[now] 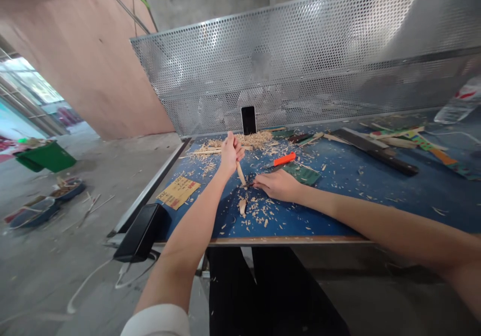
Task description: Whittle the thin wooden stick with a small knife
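My left hand [232,154] is closed round the upper part of a pale wooden stick [241,173], which slants down toward the blue tabletop [225,220]. Low on the right side of the stick, my right hand [276,184] is closed on a small dark-bladed knife [249,184], its handle hidden in the fingers. The blade meets the stick near its lower end. Just below lies a curled wood shaving [242,206] among many small chips. Behind my right hand rests an orange-handled cutter [284,159].
A phone [248,120] stands upright against a perforated metal panel [210,75], behind heaped shavings [255,139]. Yellow sandpaper [179,192] and a black box [140,233] are at left. A large black-handled knife [391,158], wood strips and a plastic bottle [456,103] lie at right.
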Motion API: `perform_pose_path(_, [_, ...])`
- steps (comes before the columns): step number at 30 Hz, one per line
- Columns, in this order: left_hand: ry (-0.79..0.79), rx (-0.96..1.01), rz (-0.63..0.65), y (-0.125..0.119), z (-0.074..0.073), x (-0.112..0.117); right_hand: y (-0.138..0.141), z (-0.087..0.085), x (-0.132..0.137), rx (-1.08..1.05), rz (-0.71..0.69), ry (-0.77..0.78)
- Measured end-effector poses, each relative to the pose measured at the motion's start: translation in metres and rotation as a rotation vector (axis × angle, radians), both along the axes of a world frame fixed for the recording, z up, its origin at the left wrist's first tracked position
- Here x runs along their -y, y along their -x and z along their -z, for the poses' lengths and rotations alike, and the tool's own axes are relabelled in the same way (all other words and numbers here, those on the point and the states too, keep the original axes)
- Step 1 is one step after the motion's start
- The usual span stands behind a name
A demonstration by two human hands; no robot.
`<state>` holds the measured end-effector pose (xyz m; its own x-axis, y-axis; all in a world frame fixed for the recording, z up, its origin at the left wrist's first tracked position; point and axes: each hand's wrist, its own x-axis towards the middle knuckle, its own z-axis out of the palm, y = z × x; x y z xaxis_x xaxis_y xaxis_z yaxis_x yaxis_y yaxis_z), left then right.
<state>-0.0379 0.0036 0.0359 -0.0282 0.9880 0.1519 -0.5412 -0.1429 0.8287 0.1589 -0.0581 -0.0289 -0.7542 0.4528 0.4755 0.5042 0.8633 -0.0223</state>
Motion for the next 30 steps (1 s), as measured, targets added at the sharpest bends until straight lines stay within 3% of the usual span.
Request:
perform_pose_path(10, [0.012,0.023,-0.005,-0.0011,0.0046,-0.0054,0.0027,-0.0018,-0.0015,0.037,0.129,0.117])
perform_pose_path(15, [0.018,0.032,-0.012,0.0025,0.0049,-0.0049,-0.0013,-0.0081,0.0031,0.134,0.048,0.109])
perform_pose_path(24, [-0.030,-0.010,0.030,0.0059,0.0049,-0.0028,0.0000,0.0005,-0.0024,-0.116,0.087,0.091])
perform_pose_path(30, [-0.062,-0.022,0.073,0.0053,0.0026,-0.0008,-0.0006,-0.0053,-0.0034,-0.218,0.075,0.111])
